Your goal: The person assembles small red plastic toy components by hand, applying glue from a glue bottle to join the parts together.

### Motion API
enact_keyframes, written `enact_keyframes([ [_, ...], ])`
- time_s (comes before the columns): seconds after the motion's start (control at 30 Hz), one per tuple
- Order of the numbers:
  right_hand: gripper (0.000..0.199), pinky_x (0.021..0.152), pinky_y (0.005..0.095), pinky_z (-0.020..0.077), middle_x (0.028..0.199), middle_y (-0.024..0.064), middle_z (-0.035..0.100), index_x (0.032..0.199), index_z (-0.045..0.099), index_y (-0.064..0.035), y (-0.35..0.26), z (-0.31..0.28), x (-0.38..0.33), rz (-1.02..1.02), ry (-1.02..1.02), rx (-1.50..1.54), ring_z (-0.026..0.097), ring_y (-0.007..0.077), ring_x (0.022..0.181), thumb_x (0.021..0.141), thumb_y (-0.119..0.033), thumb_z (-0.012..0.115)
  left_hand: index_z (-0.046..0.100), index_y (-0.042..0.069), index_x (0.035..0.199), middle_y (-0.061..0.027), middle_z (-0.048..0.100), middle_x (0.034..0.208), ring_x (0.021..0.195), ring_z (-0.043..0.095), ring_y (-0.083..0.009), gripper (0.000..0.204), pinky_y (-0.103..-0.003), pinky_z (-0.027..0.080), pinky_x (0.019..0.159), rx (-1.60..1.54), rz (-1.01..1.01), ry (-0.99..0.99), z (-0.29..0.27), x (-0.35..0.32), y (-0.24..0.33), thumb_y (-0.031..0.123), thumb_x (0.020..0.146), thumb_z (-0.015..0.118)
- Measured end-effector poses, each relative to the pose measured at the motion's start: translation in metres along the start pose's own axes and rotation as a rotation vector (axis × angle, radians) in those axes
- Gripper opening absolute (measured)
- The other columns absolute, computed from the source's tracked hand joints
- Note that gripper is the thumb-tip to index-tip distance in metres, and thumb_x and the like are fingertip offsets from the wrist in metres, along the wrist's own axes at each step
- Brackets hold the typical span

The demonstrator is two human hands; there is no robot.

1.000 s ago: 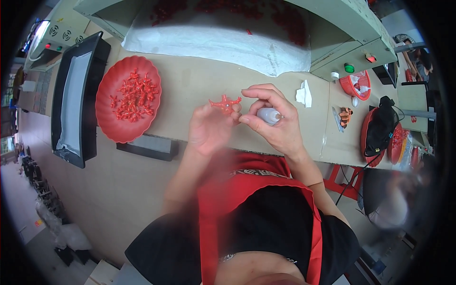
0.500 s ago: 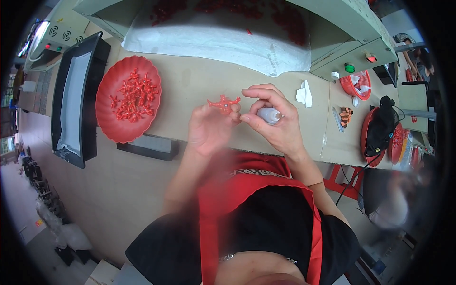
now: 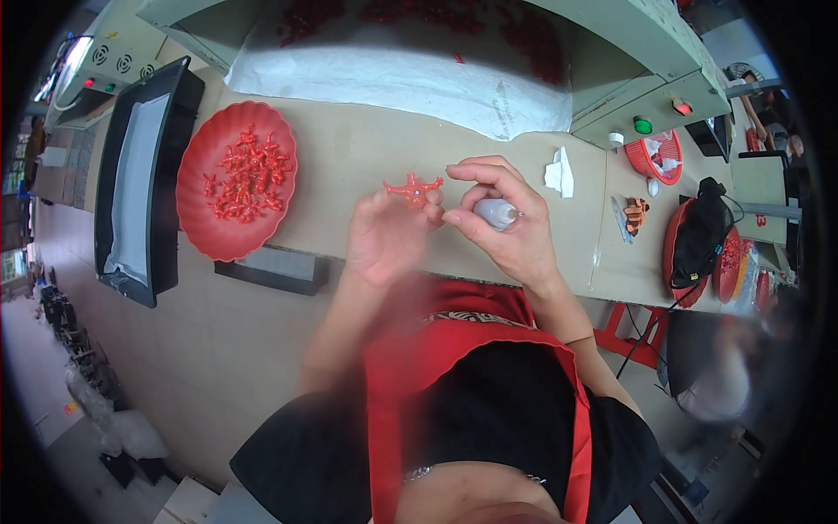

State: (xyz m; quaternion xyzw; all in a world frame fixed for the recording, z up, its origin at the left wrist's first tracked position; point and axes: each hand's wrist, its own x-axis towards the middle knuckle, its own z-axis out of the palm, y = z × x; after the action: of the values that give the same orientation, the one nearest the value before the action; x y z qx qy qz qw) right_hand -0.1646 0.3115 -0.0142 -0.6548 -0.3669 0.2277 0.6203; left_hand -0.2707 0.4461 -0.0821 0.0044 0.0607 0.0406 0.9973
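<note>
The fingers [image 3: 432, 210] of my left hand [image 3: 375, 243] pinch one small red toy figure [image 3: 412, 191] and hold it up over the near side of the worktop [image 3: 349, 140], in the middle. The fingers of my right hand [image 3: 525, 236] curl round one small pale bottle [image 3: 496, 212]. My right thumb and pointing finger have a gap between their tips. I can't tell if my right thumb touches my left fingers.

I think the step in hand is working on this one toy, with the bottle ready close by. I'd say the next move calls for a still left hand and a careful turn of the right, so nothing slips.

Now I count. One toy is in my hand and one bottle is in the other. On the left is one red plate [image 3: 202, 234] with a wavy edge. It has a heap of red toys [image 3: 249, 179], too jumbled to count. I see two black trays: a big one [image 3: 166, 201] at the far left, and a smaller one [image 3: 307, 278] near the plate. On the right are one white paper scrap [image 3: 559, 173] and one red basket [image 3: 640, 161].
</note>
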Motion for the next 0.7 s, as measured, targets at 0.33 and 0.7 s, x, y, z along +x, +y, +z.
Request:
enact_keyframes([
  [0.33,0.037,0.065,0.0195,0.0432,0.108,0.0087,0.052,0.106,0.058,0.0010,0.001,0.000,0.001,0.000,0.005,-0.003,0.055,0.0082,0.072,0.071,0.007,0.066,0.057,0.000,0.103,-0.0151,0.057,0.103,0.093,0.054,-0.0215,0.035,-0.032,0.042,0.086,-0.013,-0.001,-0.005,0.000,0.000,0.001,0.027,0.081,0.060],
  [0.7,0.036,0.064,0.0207,0.0437,0.109,0.0102,0.051,0.105,0.057,0.0021,-0.001,0.003,-0.003,0.072,0.039,0.008,0.054,0.0091,0.070,0.071,0.008,0.066,0.051,-0.010,0.104,-0.0225,0.055,0.100,0.093,0.059,-0.0306,0.034,-0.030,0.057,0.079,-0.187,0.019,-0.033,0.009,-0.001,-0.004,0.017,0.084,0.058],
])
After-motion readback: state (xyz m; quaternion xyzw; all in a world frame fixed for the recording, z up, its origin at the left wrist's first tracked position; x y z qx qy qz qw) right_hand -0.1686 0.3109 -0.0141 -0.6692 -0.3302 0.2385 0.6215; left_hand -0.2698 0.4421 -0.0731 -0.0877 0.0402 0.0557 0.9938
